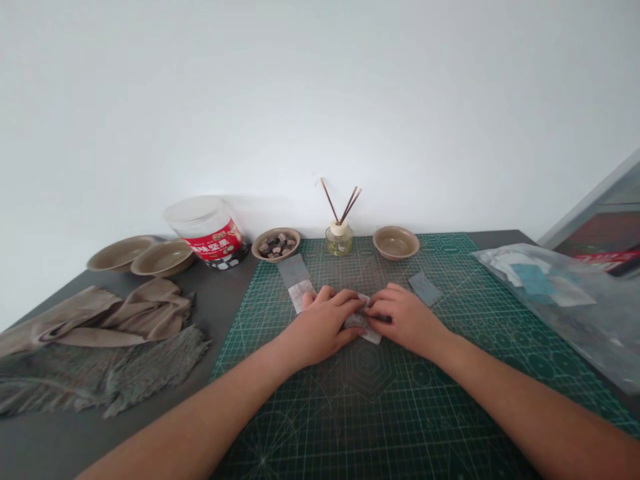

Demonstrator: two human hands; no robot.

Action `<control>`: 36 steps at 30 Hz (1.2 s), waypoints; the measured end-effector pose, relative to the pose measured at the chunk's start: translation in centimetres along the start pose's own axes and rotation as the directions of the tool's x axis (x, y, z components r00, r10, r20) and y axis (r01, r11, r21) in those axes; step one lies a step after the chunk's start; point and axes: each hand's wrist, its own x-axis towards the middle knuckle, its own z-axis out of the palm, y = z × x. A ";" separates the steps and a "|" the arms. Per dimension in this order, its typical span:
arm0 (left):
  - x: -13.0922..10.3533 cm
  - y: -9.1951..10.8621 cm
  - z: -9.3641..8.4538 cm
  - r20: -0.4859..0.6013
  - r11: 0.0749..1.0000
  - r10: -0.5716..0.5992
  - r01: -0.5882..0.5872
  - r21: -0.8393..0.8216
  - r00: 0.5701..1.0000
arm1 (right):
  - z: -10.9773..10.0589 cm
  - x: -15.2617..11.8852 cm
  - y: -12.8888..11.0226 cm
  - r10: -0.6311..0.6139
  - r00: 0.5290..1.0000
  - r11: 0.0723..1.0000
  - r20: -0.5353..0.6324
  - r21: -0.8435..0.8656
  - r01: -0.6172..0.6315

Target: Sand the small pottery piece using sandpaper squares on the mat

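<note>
A small whitish patterned piece (370,333) lies on the green cutting mat (425,427) between my hands. My left hand (325,327) has its fingers closed on the piece's left side. From the right, my right hand (403,317) pinches its upper right edge, fingertips almost touching those of the left. Part of the piece is hidden under the fingers. Just behind my left hand is a grey and whitish strip (294,272). A small grey piece (425,288) rests beyond my right hand.
Along the wall stand a bowl of stones (276,245), a reed diffuser (339,239), a shallow bowl (396,243), a red-labelled tub (205,230) and two bowls (163,259). Cloths (145,313) lie left, a plastic bag (560,287) right.
</note>
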 end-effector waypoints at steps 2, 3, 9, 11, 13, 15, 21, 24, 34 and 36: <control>0.0 0.0 0.0 -0.002 1.000 -0.001 0.001 -0.001 1.000 | 0.0 -0.2 -0.2 -0.031 0.999 0.999 0.011 0.032 0.031; 0.0 0.0 0.0 -0.003 1.000 -0.002 0.002 0.002 1.000 | -0.1 -0.3 -0.2 -0.025 1.000 0.999 0.007 0.037 0.024; -0.2 0.0 0.1 -0.005 1.000 -0.003 0.003 0.012 1.000 | 0.1 -0.5 -0.7 -0.063 0.998 0.998 0.021 0.018 0.062; -0.2 0.0 0.1 -0.001 1.000 -0.004 0.004 0.010 1.000 | 0.1 -0.4 -0.6 -0.059 0.998 0.998 0.030 0.004 0.059; -0.2 0.0 0.0 0.002 1.000 -0.009 0.009 0.013 1.000 | -0.1 -0.4 -0.3 -0.006 1.000 1.000 0.019 -0.021 0.006; -0.2 0.1 -0.1 0.008 1.000 -0.013 0.013 0.016 1.000 | -0.2 -0.4 -0.2 0.024 1.000 0.999 0.017 -0.036 -0.024; -0.2 0.1 -0.3 0.002 1.000 -0.014 0.014 0.008 1.000 | -0.2 0.0 -0.5 -0.002 0.999 0.999 0.046 -0.033 0.003; -0.3 0.2 -0.3 -0.006 1.000 -0.016 0.016 -0.015 1.000 | -0.4 0.0 -0.4 0.039 0.999 0.998 0.032 -0.048 -0.038; -0.3 0.3 -1.6 -0.148 0.992 0.020 -0.038 -0.124 0.989 | 0.6 0.5 -3.4 0.373 0.910 0.895 -0.180 0.329 -0.301; -0.3 0.2 -1.7 -0.182 0.987 0.049 -0.076 -0.142 0.982 | 0.5 0.6 -3.2 0.406 0.902 0.857 -0.147 0.403 -0.320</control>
